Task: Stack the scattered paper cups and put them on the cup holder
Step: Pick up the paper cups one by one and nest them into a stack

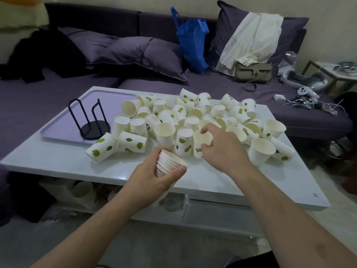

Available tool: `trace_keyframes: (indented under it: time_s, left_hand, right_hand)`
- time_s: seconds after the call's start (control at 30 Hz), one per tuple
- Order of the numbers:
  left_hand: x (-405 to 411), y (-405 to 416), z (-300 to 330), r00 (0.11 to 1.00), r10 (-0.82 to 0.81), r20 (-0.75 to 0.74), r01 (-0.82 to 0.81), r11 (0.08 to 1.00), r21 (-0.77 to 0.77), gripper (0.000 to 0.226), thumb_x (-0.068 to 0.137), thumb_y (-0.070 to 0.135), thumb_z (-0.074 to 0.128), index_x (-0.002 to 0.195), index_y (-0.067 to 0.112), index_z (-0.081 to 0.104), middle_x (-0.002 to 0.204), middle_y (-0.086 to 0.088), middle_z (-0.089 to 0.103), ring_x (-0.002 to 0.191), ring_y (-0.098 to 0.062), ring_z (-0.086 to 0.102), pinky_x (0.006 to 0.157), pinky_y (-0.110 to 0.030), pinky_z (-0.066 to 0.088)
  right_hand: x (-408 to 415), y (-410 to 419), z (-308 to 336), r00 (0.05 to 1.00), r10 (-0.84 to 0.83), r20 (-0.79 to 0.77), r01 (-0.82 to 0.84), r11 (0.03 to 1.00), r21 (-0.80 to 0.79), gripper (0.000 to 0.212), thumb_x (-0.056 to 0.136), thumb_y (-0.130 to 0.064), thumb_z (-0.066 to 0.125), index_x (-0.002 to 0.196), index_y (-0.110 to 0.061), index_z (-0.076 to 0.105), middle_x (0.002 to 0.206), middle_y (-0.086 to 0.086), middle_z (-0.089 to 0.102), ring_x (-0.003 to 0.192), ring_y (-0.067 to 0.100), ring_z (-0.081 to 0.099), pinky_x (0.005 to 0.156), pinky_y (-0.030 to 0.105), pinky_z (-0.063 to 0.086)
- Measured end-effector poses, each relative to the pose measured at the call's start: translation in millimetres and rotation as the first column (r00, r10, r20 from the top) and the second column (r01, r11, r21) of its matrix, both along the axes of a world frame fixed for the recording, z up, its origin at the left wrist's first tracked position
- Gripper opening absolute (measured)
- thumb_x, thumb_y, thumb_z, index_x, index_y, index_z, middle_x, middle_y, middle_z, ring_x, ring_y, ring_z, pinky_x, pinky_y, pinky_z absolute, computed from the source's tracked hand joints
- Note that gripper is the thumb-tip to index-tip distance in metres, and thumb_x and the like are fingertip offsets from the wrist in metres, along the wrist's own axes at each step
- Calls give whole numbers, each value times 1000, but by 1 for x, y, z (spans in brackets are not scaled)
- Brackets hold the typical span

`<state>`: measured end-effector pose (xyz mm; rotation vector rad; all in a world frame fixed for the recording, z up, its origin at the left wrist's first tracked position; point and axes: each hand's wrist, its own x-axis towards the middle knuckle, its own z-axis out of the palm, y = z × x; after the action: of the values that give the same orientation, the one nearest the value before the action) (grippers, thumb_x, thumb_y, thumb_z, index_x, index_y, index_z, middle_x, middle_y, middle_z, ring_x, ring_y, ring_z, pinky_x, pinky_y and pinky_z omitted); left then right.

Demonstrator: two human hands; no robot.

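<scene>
The left hand [154,180] curls its fingers [180,171] around a short nested stack of white paper cups [170,161], held just above the white glossy bench [58,159]. The right hand [222,146] pinches the rim of one white paper cup with green leaves [199,144], thumb and fingers on it. Beyond these fingers lies the heap of scattered paper cups [193,115]. To their far left stands the black wire cup holder [92,120] on a flat lilac tray [63,132].

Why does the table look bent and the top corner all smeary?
Head view: the wide-angle lens bows the white table edges; the top-left corner is blurred; the light is dim and soft, with faint shine on the tabletop near the left hand.
</scene>
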<state>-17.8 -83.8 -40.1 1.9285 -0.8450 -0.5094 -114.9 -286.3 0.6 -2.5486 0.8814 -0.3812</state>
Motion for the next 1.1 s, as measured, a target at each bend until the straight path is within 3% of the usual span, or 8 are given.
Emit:
trace_keyframes:
  time_s: [0.1,0.23,0.4,0.53,0.67,0.87,1.0,1.1]
  left_hand:
    - [3,1,-2,1000,-9,2,9,1000,-7,54,78,77,69,121,50,51,103,22,67,92,8,63,71,-22,58]
    - [7,4,-2,1000,-11,-3,11,1000,8,51,77,76,70,118,53,50,103,27,66,93,4,65,74,-24,60]
    - [8,4,-2,1000,14,0,-14,1000,20,53,79,74,72,121,47,53,103,16,69,90,-5,68,73,-26,62]
    - [9,5,-7,1000,21,14,-21,1000,14,55,78,76,75,121,47,55,101,18,72,88,-1,69,76,-32,63]
    - [10,5,-7,997,80,14,-80,997,-3,57,78,77,73,124,49,54,104,20,73,90,0,70,81,-36,64]
    - [20,11,-7,996,71,58,-72,997,8,59,74,80,74,118,45,55,94,20,72,79,-2,69,72,-38,64]
    - [21,10,-6,997,23,76,-24,1000,4,60,76,76,77,122,46,53,97,18,72,80,-2,69,71,-34,61]
    - [25,11,-4,996,23,84,-25,999,22,54,77,75,77,117,47,53,96,19,71,78,-3,69,69,-35,62]
  right_hand:
    - [5,-4,-14,993,-40,-115,49,995,84,13,96,-30,63,109,-29,67,98,-4,72,86,20,67,80,42,61]
    - [-4,-7,-14,995,-101,-20,102,991,86,10,98,-26,65,91,-24,72,88,-6,73,77,18,69,76,43,63]
    - [-21,2,7,935,-83,346,45,992,118,15,97,-24,69,82,-26,70,70,-6,71,61,19,68,63,36,59]
    - [-21,24,12,849,9,529,-178,947,269,21,101,-22,67,81,-24,66,62,2,66,49,20,57,55,40,52]
    - [-13,40,-1,862,158,481,-317,910,269,21,102,-15,65,82,-20,64,55,6,52,49,17,43,52,45,46]
    - [-7,38,-6,878,264,398,-382,889,254,22,102,-10,66,83,-21,64,57,-15,47,54,7,39,55,20,33]
    - [2,46,-14,883,376,281,-444,863,241,19,102,-12,65,88,-25,65,62,-20,54,58,5,44,59,21,37]
    - [7,48,-15,880,399,256,-470,810,350,22,105,-12,58,89,-24,67,60,-14,56,57,6,47,61,32,45]
